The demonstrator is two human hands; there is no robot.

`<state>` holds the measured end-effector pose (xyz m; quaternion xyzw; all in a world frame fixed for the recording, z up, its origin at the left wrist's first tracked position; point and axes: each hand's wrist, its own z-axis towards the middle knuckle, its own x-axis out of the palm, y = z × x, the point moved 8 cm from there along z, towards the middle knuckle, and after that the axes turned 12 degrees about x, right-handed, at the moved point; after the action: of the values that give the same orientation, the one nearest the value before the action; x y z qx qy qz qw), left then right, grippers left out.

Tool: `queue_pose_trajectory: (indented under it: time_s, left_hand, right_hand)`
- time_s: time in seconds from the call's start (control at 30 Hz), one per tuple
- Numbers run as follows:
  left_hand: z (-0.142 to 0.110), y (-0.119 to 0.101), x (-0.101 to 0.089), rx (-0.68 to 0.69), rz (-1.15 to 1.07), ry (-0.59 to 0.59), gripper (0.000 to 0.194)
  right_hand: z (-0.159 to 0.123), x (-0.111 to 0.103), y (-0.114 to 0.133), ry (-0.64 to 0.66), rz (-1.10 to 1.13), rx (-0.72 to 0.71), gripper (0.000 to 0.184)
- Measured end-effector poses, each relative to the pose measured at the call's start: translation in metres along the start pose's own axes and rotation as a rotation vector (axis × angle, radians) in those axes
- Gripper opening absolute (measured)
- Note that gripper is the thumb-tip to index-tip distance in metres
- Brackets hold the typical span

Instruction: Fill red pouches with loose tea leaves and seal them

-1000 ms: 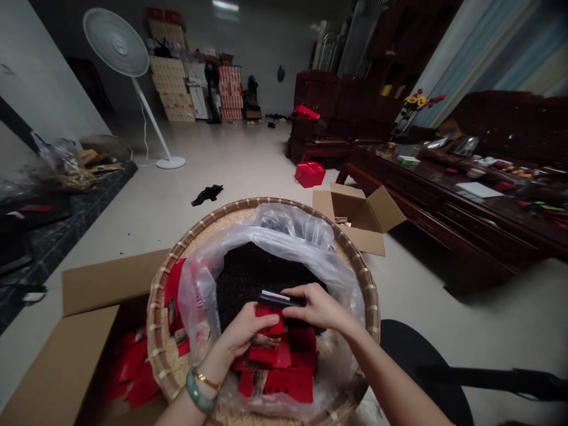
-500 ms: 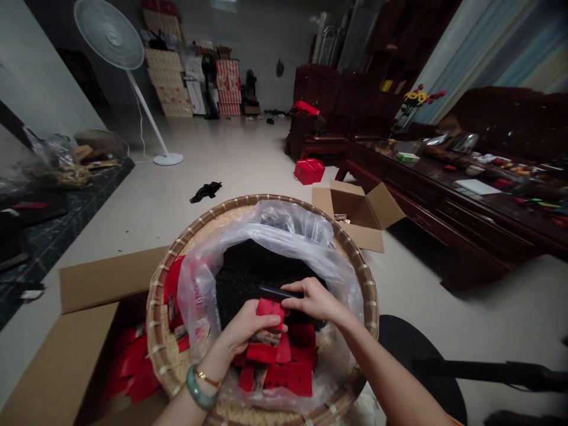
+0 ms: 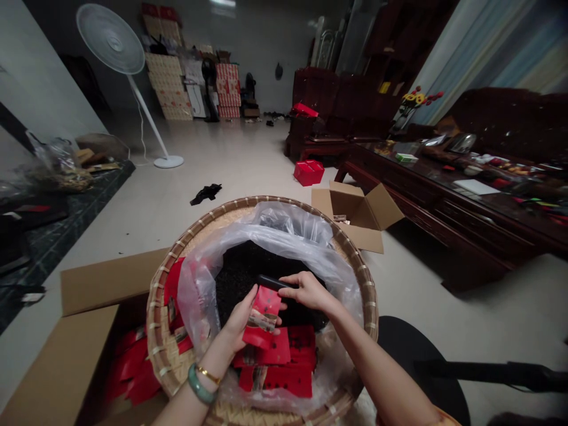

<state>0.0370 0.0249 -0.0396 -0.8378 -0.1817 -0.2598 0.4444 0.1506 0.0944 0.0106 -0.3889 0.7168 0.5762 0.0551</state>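
Red paper packet [image 3: 265, 310] is held in my left hand [image 3: 237, 325], flat black strip [image 3: 270, 282] in my right hand [image 3: 308, 291], over dark leaves [image 3: 248, 269] inside clear plastic bag [image 3: 275, 234].

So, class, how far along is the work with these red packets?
Looks done: red packets piled in the cardboard box. In hand: the left hand grips one packet, the right hand pinches a black strip. Remaining: dark leaves heaped in the plastic bag.

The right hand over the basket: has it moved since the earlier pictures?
Yes. The right hand has shifted a little toward the far rim of the woven bamboo tray, and slightly toward the person's left.
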Motion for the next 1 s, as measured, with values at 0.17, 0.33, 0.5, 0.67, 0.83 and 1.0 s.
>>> queue_pose_trajectory:
  time_s: [0.17,0.33,0.5,0.67,0.83,1.0]
  left_hand:
    - [0.005,-0.007,-0.005,0.047,0.026,-0.003,0.052]
    - [0.005,-0.013,0.002,0.063,0.039,0.059,0.053]
    - [0.004,-0.017,0.002,0.100,0.095,0.039,0.056]
    - [0.001,-0.016,0.002,0.110,0.106,0.037,0.057]
    - [-0.003,-0.014,0.007,0.125,0.159,0.025,0.053]
    - [-0.005,-0.013,0.009,0.092,0.096,0.040,0.050]
  right_hand:
    - [0.008,0.002,-0.001,0.021,0.037,0.035,0.042]
    - [0.009,0.005,-0.008,0.146,0.183,0.134,0.053]
    - [0.000,-0.001,-0.005,0.248,0.448,0.104,0.045]
    - [-0.008,-0.011,-0.005,0.182,0.359,0.106,0.047]
    - [-0.009,0.001,-0.002,0.142,0.217,0.117,0.049]
    - [-0.007,0.005,-0.005,0.084,0.219,0.149,0.048]
